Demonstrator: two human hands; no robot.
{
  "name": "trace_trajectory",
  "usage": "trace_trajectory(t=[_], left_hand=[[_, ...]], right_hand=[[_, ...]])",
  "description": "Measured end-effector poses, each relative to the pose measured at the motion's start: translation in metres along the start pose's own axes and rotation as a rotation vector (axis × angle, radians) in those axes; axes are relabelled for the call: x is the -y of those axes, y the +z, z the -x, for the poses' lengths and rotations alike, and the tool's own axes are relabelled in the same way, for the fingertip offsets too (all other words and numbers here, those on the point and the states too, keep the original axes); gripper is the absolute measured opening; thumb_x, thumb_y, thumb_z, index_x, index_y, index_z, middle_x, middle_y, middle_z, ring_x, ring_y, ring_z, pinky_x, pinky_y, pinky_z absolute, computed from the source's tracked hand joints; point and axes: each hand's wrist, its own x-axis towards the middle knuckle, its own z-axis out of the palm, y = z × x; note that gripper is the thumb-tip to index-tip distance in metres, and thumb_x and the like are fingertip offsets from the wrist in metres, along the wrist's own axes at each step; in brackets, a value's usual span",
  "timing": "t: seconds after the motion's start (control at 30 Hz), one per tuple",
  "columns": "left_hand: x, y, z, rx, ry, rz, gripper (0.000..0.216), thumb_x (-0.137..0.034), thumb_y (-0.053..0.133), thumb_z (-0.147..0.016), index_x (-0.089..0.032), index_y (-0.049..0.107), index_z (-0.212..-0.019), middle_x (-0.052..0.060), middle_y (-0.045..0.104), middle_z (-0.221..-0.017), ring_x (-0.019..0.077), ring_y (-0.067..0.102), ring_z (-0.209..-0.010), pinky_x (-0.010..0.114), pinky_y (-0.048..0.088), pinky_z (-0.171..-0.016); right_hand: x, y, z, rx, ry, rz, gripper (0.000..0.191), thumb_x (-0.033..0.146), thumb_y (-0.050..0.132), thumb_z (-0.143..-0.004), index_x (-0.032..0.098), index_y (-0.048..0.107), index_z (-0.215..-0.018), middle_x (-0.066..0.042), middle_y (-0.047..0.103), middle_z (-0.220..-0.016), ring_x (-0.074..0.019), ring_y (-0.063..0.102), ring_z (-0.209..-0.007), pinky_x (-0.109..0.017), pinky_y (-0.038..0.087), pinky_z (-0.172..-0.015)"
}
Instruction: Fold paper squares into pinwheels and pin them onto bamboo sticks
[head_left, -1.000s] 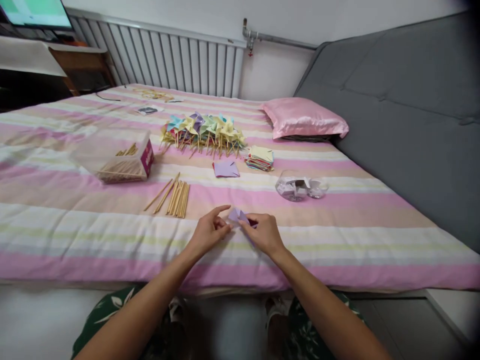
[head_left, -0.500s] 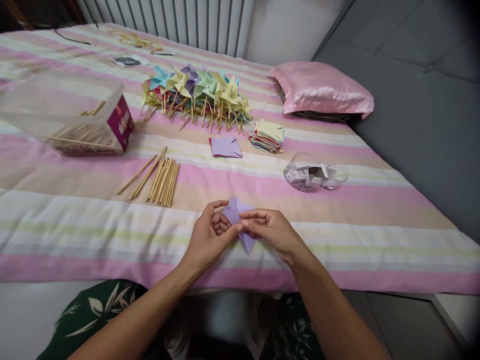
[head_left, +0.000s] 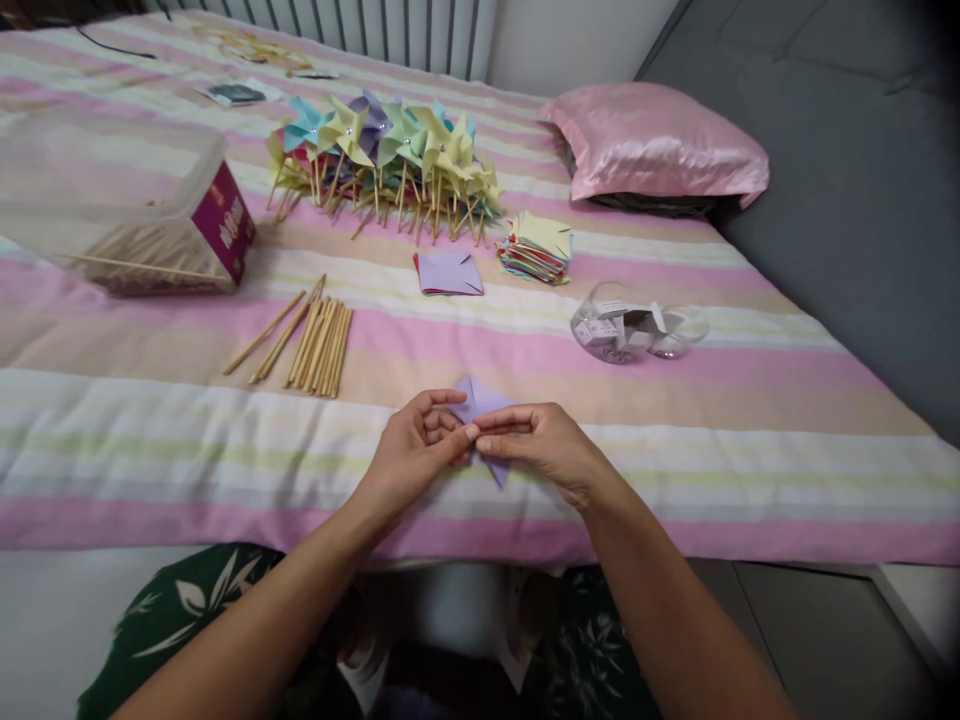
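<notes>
Purple paper (head_left: 486, 397) w/ ptd corners

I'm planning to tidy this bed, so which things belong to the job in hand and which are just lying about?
Likely part of the job:
purple paper, in the left hand and right hand
purple-topped paper stack
yellow-topped paper stack
loose sticks
tub of sticks
pinwheels
clear container, perhaps (contents unclear)

Seemingly just lying about:
pink pillow
black cord
dark flat item, unclear
</notes>
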Motion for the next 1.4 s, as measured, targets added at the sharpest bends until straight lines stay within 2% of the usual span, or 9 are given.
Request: trace_trajectory(t=[0.53, 1.13, 1.4], left_hand=[[0.0008, -0.0005, -0.0038, -0.001, -0.048, 0.001, 0.04, -0.027, 0.072, -0.068, -0.012, 0.053, -0.1, -0.005, 0.057, -0.057, 0.0083, 0.056, -0.049, 0.02, 0.045, -0.052], [0.0025, -0.0028, -0.0034, -0.006, -0.036, -0.034, 0.034, -0.03, 0.07, -0.069, -0.012, 0.056, -0.095, -0.003, 0.058, -0.057, 0.0084, 0.055, -0.048, 0.02, 0.045, -0.05], [0.0024, -0.0031, -0.0038, 0.01, -0.041, -0.012, 0.035, -0.028, 0.071, -0.069, -0.012, 0.055, -0.096, -0.004, 0.058, -0.057, 0.0074, 0.056, -0.048, 0.019, 0.046, -0.051]], right_hand=[[-0.0011, -0.0019, -0.0005, 0.009, -0.014, 0.047, 0.033, 0.031, 0.076, -0.058, 0.015, 0.071, -0.086, -0.007, 0.072, -0.08, -0.0171, 0.066, -0.076, -0.034, 0.049, -0.079], [-0.0028, -0.0038, -0.0011, 0.012, -0.016, 0.029, 0.033, 0.03, 0.077, -0.057, 0.016, 0.071, -0.086, -0.006, 0.072, -0.08, -0.0173, 0.066, -0.077, -0.034, 0.05, -0.078], [-0.0015, -0.0035, 0.0001, 0.015, 0.006, 0.031, 0.037, 0.026, 0.079, -0.054, 0.013, 0.07, -0.087, -0.007, 0.071, -0.079, -0.0175, 0.066, -0.074, -0.03, 0.052, -0.066]])
